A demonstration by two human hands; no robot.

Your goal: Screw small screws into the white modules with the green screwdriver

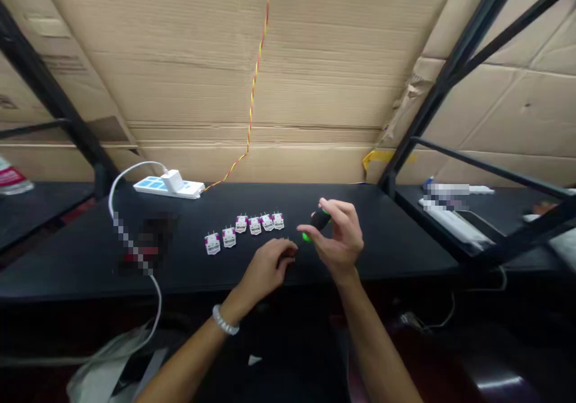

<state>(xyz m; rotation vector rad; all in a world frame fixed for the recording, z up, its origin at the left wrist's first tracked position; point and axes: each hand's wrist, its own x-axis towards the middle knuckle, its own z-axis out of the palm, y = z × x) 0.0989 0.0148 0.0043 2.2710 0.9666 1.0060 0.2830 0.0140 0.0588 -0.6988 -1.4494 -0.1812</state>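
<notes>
My right hand point(341, 237) is raised just above the black table point(396, 235) and is closed around a black tool with a green tip point(316, 223), the tip pointing left and down. My left hand point(265, 269) rests on the table near its front edge, fingers curled over something small and dark that I cannot make out. A beaded bracelet point(224, 321) is on my left wrist. Several small white parts with magenta sides point(246, 228) lie in a curved row just beyond my left hand.
A white and blue power strip point(167, 186) with a white charger and cable lies at the back left. A red-yellow wire point(254, 85) runs down the cardboard wall. Black metal frame bars point(450, 73) stand at right and left. White objects lie on the right-hand shelf point(450, 211).
</notes>
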